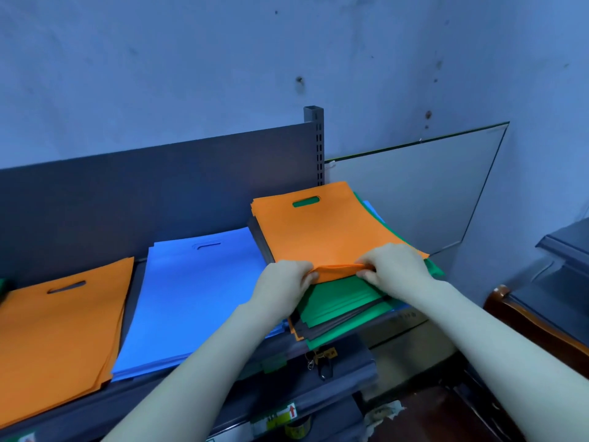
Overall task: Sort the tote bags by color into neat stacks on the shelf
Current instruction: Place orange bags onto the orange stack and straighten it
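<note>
While my left hand (287, 282) and right hand (395, 269) both pinch the near edge of the top orange bag (325, 231), it lies just beyond them on the mixed pile (344, 311) at centre right, long axis running away toward its slotted end. Its orange stack (60, 330) waits on the shelf (136, 288) at lower left, past the blue stack (197, 298), so I judge the left hand nearer

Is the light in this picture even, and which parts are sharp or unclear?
Head view: dim, blue cast over the wall; the orange tote bag pinched by left hand and right hand is sharp; things under the shelf are dark and unclear.
</note>
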`<state>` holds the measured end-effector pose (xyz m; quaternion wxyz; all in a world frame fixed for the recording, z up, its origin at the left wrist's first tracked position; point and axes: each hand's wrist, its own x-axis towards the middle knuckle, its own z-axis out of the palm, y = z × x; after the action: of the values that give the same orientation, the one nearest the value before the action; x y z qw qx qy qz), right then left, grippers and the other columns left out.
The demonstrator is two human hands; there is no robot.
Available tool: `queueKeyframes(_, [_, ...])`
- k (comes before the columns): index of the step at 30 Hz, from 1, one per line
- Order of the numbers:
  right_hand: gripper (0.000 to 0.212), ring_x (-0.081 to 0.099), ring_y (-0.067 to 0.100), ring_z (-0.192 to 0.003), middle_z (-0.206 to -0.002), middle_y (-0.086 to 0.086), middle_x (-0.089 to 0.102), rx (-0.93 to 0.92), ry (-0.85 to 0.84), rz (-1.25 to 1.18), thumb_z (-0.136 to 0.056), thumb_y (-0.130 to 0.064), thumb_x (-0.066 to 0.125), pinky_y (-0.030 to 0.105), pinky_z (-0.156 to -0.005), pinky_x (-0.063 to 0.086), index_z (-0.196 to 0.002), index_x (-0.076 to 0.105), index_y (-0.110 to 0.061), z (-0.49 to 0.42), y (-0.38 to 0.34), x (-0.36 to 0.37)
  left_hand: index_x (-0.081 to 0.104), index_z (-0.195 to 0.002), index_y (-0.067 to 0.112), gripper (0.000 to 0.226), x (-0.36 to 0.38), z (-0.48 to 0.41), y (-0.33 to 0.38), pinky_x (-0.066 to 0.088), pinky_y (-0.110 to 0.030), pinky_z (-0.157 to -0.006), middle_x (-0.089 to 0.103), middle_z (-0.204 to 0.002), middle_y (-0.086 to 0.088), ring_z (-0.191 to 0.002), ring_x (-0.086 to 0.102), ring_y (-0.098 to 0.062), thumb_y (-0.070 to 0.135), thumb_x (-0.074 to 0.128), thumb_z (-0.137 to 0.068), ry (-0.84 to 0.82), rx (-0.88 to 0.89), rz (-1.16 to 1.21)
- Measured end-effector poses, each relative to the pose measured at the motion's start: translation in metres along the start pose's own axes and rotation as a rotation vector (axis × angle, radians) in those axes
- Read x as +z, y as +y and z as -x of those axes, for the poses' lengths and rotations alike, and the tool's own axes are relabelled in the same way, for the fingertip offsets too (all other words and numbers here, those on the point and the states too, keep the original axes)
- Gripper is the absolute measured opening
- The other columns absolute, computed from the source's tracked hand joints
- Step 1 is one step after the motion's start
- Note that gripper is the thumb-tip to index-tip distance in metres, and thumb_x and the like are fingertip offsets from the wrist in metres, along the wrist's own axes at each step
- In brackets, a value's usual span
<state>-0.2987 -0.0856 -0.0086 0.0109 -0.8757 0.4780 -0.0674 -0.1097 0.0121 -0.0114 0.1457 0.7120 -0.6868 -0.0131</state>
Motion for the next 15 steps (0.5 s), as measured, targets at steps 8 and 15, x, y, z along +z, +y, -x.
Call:
queueKeyframes(8, [0.03, 0.065, 0.032, -0.096, -0.103, 0.001, 0.073, 0.028, 0.313, -0.1, -0.09, -0.025, 0.057, 0.034, -0.069, 0.049, -0.115, 0.065, -0.04, 0.027, -0.03, -0.009, 0.051, -0.095, 0.023, 0.034, -0.063, 0.015, 0.006, 0.022, -0.029, -0.05, 0.055, -0.086, -0.002, -0.074, 0.05, -0.031, -0.006, 0.045, -0.078, 0.165, -0.033, -0.31])
queueKeyframes(15, [0.035, 0.066, 0.035, -0.061, -0.069, 0.011, 0.071, -0.047, 0.505, -0.089, -0.071, -0.014, 0.076, 0.031, -0.049, 0.046, -0.103, 0.072, -0.028, 0.049, -0.116, -0.043, 0.063, -0.097, 0.025, 0.042, -0.132, 0.054, -0.059, 0.043, -0.034, -0.052, 0.066, -0.098, 0.005, -0.081, 0.061, -0.027, -0.003, 0.048, -0.069, 0.455, 0.06, -0.254])
